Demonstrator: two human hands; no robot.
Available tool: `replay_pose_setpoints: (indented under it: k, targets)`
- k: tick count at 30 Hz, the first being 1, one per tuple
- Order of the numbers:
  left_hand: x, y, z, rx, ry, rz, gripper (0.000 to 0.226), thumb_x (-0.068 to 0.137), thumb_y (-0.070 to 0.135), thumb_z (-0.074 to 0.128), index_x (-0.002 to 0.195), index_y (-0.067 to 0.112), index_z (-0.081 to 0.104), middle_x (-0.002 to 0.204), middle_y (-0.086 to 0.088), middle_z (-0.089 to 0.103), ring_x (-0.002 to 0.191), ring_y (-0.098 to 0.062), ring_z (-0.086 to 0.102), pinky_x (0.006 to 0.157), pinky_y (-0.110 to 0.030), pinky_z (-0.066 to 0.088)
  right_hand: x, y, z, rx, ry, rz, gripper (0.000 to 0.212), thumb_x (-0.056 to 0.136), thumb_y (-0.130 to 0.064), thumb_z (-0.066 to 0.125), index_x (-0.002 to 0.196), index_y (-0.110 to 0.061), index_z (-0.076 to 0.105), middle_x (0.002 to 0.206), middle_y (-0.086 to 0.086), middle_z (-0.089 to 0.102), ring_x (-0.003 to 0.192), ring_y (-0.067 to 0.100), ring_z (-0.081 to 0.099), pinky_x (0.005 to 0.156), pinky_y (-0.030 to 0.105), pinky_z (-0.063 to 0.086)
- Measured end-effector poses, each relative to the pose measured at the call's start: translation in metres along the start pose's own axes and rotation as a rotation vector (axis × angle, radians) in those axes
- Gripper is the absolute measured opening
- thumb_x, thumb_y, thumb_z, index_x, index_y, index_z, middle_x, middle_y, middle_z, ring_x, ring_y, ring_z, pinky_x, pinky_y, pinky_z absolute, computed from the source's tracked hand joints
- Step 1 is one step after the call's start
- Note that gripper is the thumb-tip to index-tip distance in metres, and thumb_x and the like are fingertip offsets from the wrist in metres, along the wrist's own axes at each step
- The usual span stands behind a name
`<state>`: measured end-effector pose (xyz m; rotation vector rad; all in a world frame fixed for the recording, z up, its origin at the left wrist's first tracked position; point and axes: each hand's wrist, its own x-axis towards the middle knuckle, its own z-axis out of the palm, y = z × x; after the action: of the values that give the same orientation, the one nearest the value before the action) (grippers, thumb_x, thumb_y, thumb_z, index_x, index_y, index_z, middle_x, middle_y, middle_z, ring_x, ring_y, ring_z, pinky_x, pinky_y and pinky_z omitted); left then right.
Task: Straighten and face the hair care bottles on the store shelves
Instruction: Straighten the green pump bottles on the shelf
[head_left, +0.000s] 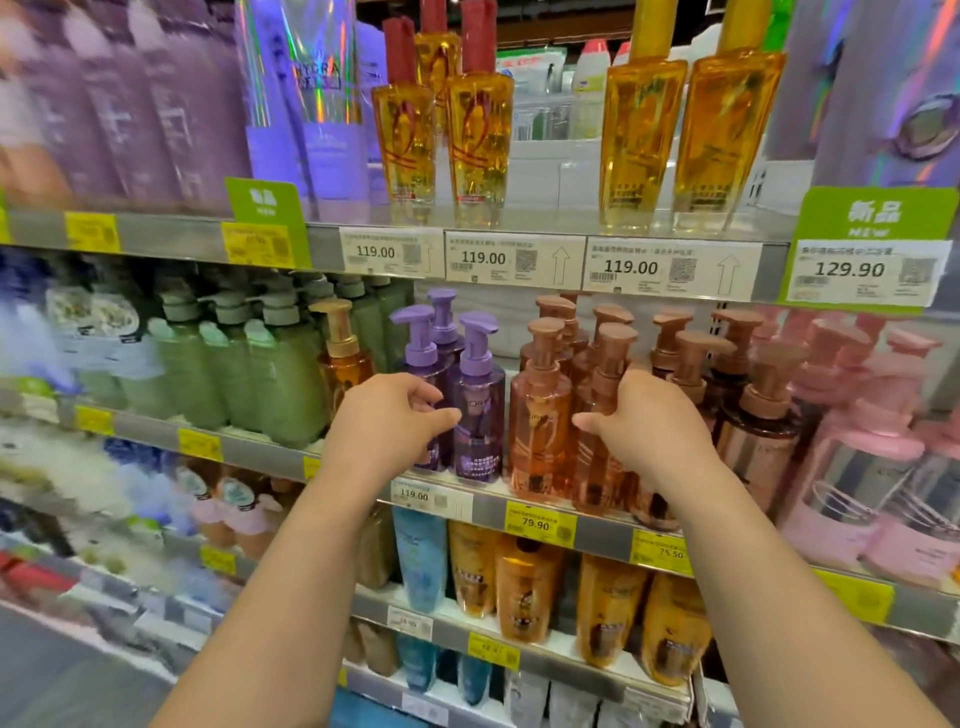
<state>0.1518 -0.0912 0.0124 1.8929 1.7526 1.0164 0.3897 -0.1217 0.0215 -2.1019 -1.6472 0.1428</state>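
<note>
Partway through facing the middle shelf (488, 506), a left hand (387, 423) reaches, fingers loosely curled, at a clear purple pump bottle (478, 410), while the right hand (649, 423) grips a clear amber-pink pump bottle (597, 447); neighbouring copper-capped pumps look unaligned.

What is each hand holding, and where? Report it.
Right hand grips an amber pump bottle around its body. Left hand holds nothing, fingers near the purple bottles.

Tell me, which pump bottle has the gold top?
The lone amber bottle, left of the purple bottles. Its pump is gold; theirs are purple, and the orange bottles have coppery pumps.
</note>
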Motion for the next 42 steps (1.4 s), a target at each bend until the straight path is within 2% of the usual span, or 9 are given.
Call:
replay_pose_setpoints:
  k: [5, 9, 15, 20, 26, 28, 32, 36, 42]
  targets:
    - [-0.007, -0.003, 0.010, 0.043, -0.023, -0.005, 0.029, 0.080, 0.044, 0.075, 0.101, 0.023, 0.072, 0.075, 0.010, 0.071, 0.053, -0.004, 0.066, 0.072, -0.034, 0.059, -0.005, -0.004, 0.005, -0.001, -0.007, 0.003, 0.063, 0.093, -0.045, 0.066, 0.129, 0.001, 0.041, 0.112, 0.018, 0.068, 0.101, 0.036, 0.067, 0.071, 0.037, 0.050]
    - [-0.015, -0.004, 0.014, 0.044, -0.041, -0.021, 0.024, 0.082, 0.045, 0.073, 0.096, 0.026, 0.070, 0.072, 0.010, 0.071, 0.048, -0.004, 0.065, 0.073, -0.035, 0.058, -0.017, -0.003, -0.002, -0.015, 0.004, -0.022, 0.068, 0.092, -0.047, 0.066, 0.131, 0.001, 0.038, 0.103, 0.017, 0.069, 0.095, 0.038, 0.068, 0.064, 0.036, 0.047]
    - [-0.027, -0.014, 0.020, 0.017, -0.001, -0.058, 0.029, 0.080, 0.048, 0.073, 0.098, 0.025, 0.072, 0.079, 0.013, 0.070, 0.064, -0.010, 0.068, 0.071, -0.039, 0.060, -0.048, -0.011, -0.022, -0.087, 0.113, -0.160, 0.048, 0.095, -0.048, 0.061, 0.126, -0.011, 0.059, 0.110, 0.011, 0.072, 0.107, 0.034, 0.065, 0.085, 0.039, 0.052]
    - [-0.040, -0.028, 0.011, -0.050, 0.039, -0.115, 0.028, 0.080, 0.049, 0.073, 0.098, 0.027, 0.071, 0.082, 0.013, 0.069, 0.049, -0.010, 0.066, 0.068, -0.041, 0.060, -0.058, -0.034, -0.012, 0.037, -0.023, -0.312, 0.037, 0.092, -0.051, 0.063, 0.120, -0.027, 0.066, 0.099, -0.007, 0.073, 0.100, 0.019, 0.068, 0.084, 0.035, 0.056]
    - [-0.050, -0.058, -0.027, -0.010, 0.137, -0.117, 0.033, 0.080, 0.053, 0.070, 0.103, 0.029, 0.069, 0.078, 0.016, 0.070, 0.062, -0.006, 0.067, 0.074, -0.033, 0.057, -0.067, -0.083, 0.017, 0.088, -0.229, -0.427, 0.032, 0.092, -0.053, 0.063, 0.117, -0.032, 0.066, 0.096, -0.012, 0.071, 0.074, 0.008, 0.065, 0.079, 0.034, 0.058]
    - [-0.055, -0.076, -0.043, -0.014, 0.154, -0.138, 0.028, 0.081, 0.051, 0.071, 0.100, 0.030, 0.067, 0.077, 0.015, 0.070, 0.061, -0.004, 0.067, 0.071, -0.030, 0.056, -0.072, -0.103, 0.029, 0.107, -0.235, -0.451, 0.030, 0.091, -0.053, 0.064, 0.114, -0.034, 0.067, 0.094, -0.013, 0.069, 0.076, 0.007, 0.065, 0.080, 0.034, 0.059]
    - [-0.060, -0.124, -0.083, -0.016, 0.182, -0.164, 0.033, 0.076, 0.053, 0.072, 0.100, 0.030, 0.070, 0.084, 0.011, 0.074, 0.079, -0.014, 0.070, 0.077, -0.037, 0.056, -0.084, -0.152, 0.058, 0.150, -0.256, -0.456, 0.029, 0.089, -0.051, 0.066, 0.112, -0.033, 0.069, 0.093, -0.012, 0.071, 0.077, 0.012, 0.068, 0.085, 0.038, 0.057]
    - [-0.064, -0.178, -0.134, -0.062, 0.174, -0.196, 0.026, 0.077, 0.046, 0.075, 0.095, 0.027, 0.071, 0.080, 0.011, 0.073, 0.067, -0.012, 0.068, 0.073, -0.039, 0.058, -0.098, -0.207, 0.094, 0.201, -0.295, -0.399, 0.031, 0.086, -0.053, 0.069, 0.108, -0.031, 0.070, 0.091, -0.010, 0.071, 0.072, 0.014, 0.065, 0.086, 0.037, 0.057]
    - [-0.059, -0.241, -0.183, -0.039, 0.127, -0.150, 0.021, 0.081, 0.042, 0.073, 0.096, 0.027, 0.071, 0.079, 0.015, 0.070, 0.059, 0.000, 0.061, 0.072, -0.028, 0.055, -0.114, -0.267, 0.138, 0.222, -0.251, -0.300, 0.029, 0.088, -0.052, 0.068, 0.108, -0.031, 0.069, 0.095, -0.009, 0.071, 0.087, 0.020, 0.071, 0.088, 0.039, 0.056]
